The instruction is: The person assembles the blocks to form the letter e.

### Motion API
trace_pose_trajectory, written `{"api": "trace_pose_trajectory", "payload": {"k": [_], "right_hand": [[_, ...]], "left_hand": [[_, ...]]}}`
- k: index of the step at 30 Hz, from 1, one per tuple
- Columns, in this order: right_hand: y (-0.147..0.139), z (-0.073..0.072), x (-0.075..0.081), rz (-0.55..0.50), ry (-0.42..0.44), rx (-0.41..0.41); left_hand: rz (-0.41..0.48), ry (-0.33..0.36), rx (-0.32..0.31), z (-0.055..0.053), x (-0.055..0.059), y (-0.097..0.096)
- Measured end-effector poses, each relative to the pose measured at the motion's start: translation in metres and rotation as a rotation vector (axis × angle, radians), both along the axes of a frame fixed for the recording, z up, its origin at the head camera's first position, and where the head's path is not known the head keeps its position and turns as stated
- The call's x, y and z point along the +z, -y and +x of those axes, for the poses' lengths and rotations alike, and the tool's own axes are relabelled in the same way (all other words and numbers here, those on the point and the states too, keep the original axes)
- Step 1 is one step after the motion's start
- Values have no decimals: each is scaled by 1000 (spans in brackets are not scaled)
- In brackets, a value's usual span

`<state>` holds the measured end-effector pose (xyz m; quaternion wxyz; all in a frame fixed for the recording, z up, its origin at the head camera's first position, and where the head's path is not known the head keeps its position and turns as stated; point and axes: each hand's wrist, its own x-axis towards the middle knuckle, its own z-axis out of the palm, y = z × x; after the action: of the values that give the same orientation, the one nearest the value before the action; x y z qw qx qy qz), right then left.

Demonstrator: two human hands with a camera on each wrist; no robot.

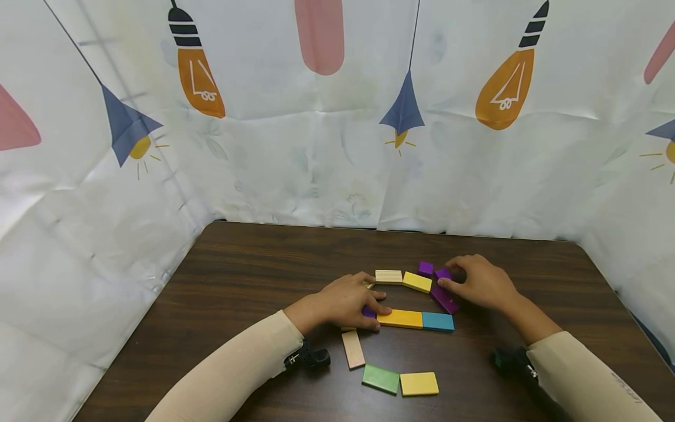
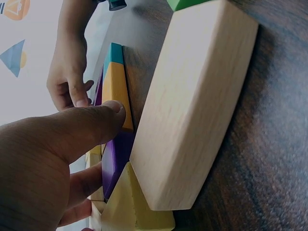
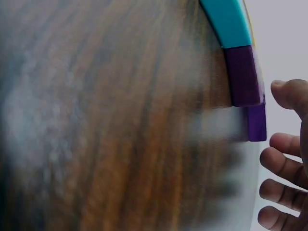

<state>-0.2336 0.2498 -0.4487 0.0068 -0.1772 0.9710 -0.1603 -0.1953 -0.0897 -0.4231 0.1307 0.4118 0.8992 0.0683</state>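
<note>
My left hand [image 1: 343,302] reaches over a row of flat blocks, its thumb resting beside the orange block [image 1: 402,319] and a purple block [image 2: 114,161]. Its other fingers spread across the row's far side, their tips partly hidden. A blue block [image 1: 437,322] continues the row end to end. At the right, my right hand [image 1: 482,282] hovers around a small purple block [image 1: 443,274], with thumb and fingers apart. In the right wrist view, these fingertips stand clear of the small purple block [image 3: 257,122]. A longer purple block [image 1: 445,299] lies just below it.
Another small purple block [image 1: 425,268], a yellow block [image 1: 417,282] and a pale wooden block [image 1: 388,277] curve along the back. Nearer lie a plain wooden block [image 1: 353,350], a green block [image 1: 381,379] and a second yellow block [image 1: 419,384]. A patterned curtain [image 1: 316,164] hangs behind the table.
</note>
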Motion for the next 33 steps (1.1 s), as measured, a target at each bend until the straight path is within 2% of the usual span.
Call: {"api": "trace_pose_trajectory", "payload": {"k": [6,17,33], "right_hand": [[1,-4,-5,-12,21,0],[1,-8,-6,-3,41,-30],[-1,-12,-3,-6,57,-1]], "left_hand": [[4,-4,-6,0,-1,0],[-2,-3,-2,0,-1,-1],[9,0,-1,0,-1,0]]}}
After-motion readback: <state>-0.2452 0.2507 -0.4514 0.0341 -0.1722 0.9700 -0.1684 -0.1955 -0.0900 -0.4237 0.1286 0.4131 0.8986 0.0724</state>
